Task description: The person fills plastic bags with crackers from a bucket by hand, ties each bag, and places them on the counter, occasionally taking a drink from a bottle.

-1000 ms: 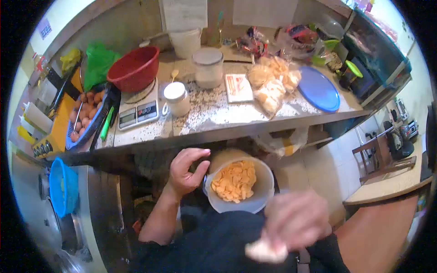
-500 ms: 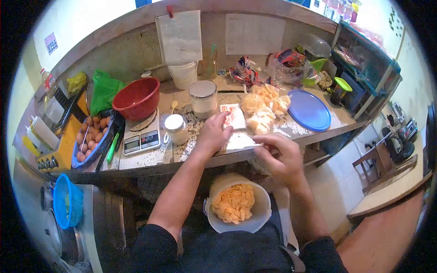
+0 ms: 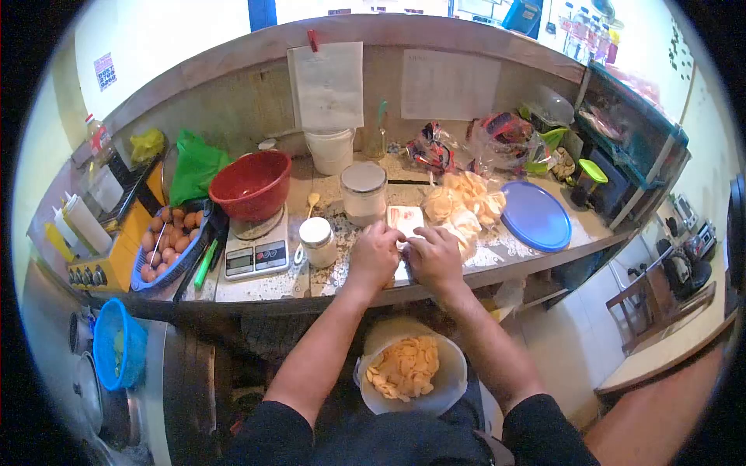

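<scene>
At the counter's front edge, my left hand and my right hand meet with curled fingers. Their fingertips pinch together, and whatever lies between them is too small or hidden to name. Just behind the fingertips lies a flat white packet with reddish print, partly covered by the hands. Clear bags of pale orange chips sit beside my right hand. Below my forearms, a white bucket holds loose chips of the same colour.
Left of my hands stand a lidded jar, a larger container, a kitchen scale and a red bowl. A blue lid lies to the right. Eggs fill a blue basket at far left.
My right hand has moved left and forward to meet my left hand at the white packet. My left hand has turned its fingers inward. The camera view has shifted slightly.
</scene>
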Action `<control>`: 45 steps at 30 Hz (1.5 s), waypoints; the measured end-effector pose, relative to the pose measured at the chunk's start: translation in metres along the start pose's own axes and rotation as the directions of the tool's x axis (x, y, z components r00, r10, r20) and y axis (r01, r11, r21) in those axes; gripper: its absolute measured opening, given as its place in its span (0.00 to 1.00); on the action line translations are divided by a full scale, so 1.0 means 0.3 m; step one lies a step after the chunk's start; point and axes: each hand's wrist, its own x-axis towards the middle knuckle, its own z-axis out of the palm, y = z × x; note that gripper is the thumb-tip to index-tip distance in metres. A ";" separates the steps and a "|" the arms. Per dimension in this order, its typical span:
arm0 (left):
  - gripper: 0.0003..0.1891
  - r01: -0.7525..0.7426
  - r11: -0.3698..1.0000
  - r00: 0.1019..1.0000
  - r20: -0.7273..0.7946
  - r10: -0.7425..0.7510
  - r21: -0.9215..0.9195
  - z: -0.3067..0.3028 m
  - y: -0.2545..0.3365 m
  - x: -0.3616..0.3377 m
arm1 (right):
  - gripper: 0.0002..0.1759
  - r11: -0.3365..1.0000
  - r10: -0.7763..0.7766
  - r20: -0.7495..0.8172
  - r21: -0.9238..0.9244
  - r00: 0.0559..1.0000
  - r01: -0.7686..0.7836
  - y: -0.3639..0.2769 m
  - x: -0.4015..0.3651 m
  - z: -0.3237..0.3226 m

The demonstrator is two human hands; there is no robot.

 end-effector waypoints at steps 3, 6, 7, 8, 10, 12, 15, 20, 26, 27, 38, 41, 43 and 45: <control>0.10 0.013 1.000 1.000 0.023 -0.014 0.027 0.000 0.008 -0.006 | 0.07 0.999 0.035 -0.025 0.026 0.999 -0.034 0.003 -0.001 -0.003; 0.14 0.000 0.999 0.998 0.059 -0.003 0.049 0.000 0.020 -0.005 | 0.05 0.999 0.018 0.004 0.050 1.000 -0.018 0.011 -0.002 0.002; 0.14 -0.001 0.999 0.999 0.053 -0.001 0.051 0.000 0.021 -0.007 | 0.05 0.998 0.035 0.011 0.050 0.999 -0.036 0.010 -0.002 0.003; 0.13 -0.015 0.997 0.997 0.073 0.009 0.079 -0.001 0.021 -0.008 | 0.04 0.997 0.052 0.018 0.051 0.998 -0.053 0.010 -0.003 0.004; 0.12 -0.031 0.994 0.996 0.088 0.022 0.107 -0.002 0.019 -0.011 | 0.05 0.998 0.050 0.019 0.045 0.999 -0.051 0.006 -0.002 -0.001; 0.10 -0.008 0.995 0.995 0.104 -0.003 0.102 0.006 0.007 -0.011 | 0.05 0.998 0.050 0.019 0.038 0.999 -0.050 0.005 0.000 -0.005; 0.08 0.045 0.994 0.995 0.080 -0.053 0.102 0.018 0.003 -0.010 | 0.07 1.000 0.008 -0.011 0.028 1.000 -0.008 0.008 -0.003 0.001; 0.06 0.034 0.994 0.998 0.052 -0.039 0.100 0.020 0.000 -0.010 | 0.07 0.999 -0.034 0.115 -0.026 0.993 0.038 -0.002 0.021 -0.018; 0.05 -0.092 0.994 0.995 -0.032 0.090 -0.067 -0.003 -0.005 -0.001 | 0.06 0.993 0.075 0.115 0.085 0.991 -0.085 0.013 0.023 -0.021; 0.06 -0.132 0.987 0.991 -0.052 0.127 -0.097 -0.005 -0.008 0.004 | 0.06 0.993 0.069 0.119 0.087 0.991 -0.079 0.002 0.034 -0.041; 0.17 -0.130 0.969 0.987 0.070 0.147 -0.209 -0.029 0.000 0.010 | 0.08 0.817 0.350 0.370 0.330 0.861 -0.474 -0.020 0.060 -0.175; 0.18 -0.217 0.961 0.971 0.064 0.231 -0.174 -0.009 -0.002 0.003 | 0.09 0.779 0.353 0.290 0.435 0.889 -0.451 0.007 0.023 -0.137; 0.20 -0.201 0.962 0.969 0.109 0.223 -0.184 -0.010 -0.007 0.003 | 0.09 0.781 0.353 0.291 0.431 0.889 -0.452 -0.002 0.024 -0.145; 0.21 -0.183 0.964 0.964 0.156 0.215 -0.192 -0.008 -0.015 -0.001 | 0.08 0.781 0.354 0.294 0.429 0.888 -0.454 -0.014 0.025 -0.160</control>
